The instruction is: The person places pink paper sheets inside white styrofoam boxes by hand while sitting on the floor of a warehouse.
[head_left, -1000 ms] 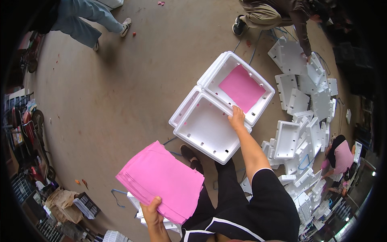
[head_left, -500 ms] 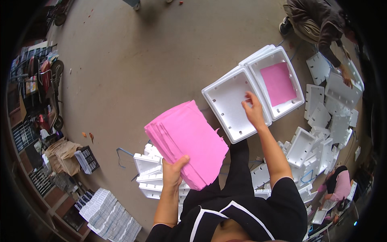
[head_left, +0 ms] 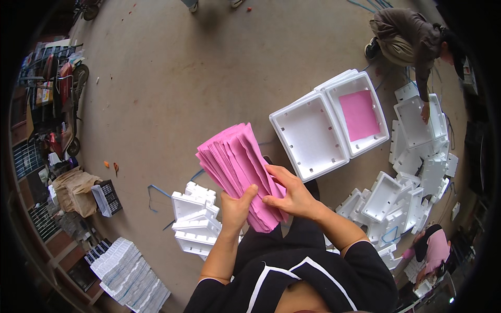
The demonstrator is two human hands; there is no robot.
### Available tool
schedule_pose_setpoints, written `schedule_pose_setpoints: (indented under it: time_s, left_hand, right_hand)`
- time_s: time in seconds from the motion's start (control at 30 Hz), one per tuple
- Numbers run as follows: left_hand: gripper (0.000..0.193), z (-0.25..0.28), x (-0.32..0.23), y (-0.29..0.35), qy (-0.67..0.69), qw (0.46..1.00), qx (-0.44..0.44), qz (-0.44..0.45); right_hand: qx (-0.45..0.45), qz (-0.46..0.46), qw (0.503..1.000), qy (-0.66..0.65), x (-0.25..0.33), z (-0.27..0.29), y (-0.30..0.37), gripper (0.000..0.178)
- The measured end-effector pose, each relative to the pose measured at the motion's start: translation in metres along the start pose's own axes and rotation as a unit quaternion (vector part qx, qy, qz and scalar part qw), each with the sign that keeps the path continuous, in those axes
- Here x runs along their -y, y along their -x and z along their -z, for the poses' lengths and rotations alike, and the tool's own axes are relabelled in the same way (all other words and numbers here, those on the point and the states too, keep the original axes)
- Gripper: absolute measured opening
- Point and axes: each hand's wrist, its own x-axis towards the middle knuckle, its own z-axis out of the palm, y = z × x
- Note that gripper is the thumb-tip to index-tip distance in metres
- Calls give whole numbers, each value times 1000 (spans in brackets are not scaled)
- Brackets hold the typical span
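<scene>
A thick stack of pink paper sheets (head_left: 235, 167) is held before me, its layers bent and fanned apart along the edge. My left hand (head_left: 237, 208) grips the lower left side, thumb on top. On the right side, my right hand (head_left: 292, 194) pinches the sheets, its thumb and fingers pressed at the edge; how many sheets it holds cannot be made out. Beyond the hands stands a bare white foam box (head_left: 309, 136). Beside it on the right is another white foam box (head_left: 383, 117), with a single pink sheet (head_left: 360, 116) lying flat on its bottom.
Several white foam boxes (head_left: 383, 195) lie heaped on the right, and more foam boxes (head_left: 195, 208) are at my left. One person (head_left: 404, 39) bends over boxes at the upper right; another (head_left: 436, 250) is at the lower right. A black crate (head_left: 109, 197) and a motorbike (head_left: 65, 99) stand left.
My right hand has moved from above the bare foam box to the paper stack and taken hold of its right edge. The stack has gone from flat to bent and fanned.
</scene>
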Motion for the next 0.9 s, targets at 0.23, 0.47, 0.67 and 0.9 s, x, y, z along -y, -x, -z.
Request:
schedule_pose_setpoints:
  time_s: [0.23,0.47,0.67,0.9]
  left_hand:
    - [25,-2,-5,4,-22,1000,-2,0]
    - [24,-8,-10,8,-4,1000,-11,-5]
    - [24,-14,-14,11,-6,1000,-6,-17]
    - [25,-12,1,-3,-86,995,-48,-32]
  right_hand:
    - [12,98,993,57,-11,6,6,49]
    - [0,20,1000,-8,3,5,6,44]
    - [-78,58,991,89,6,-8,5,50]
    - [-94,57,989,101,-9,-20,-2,47]
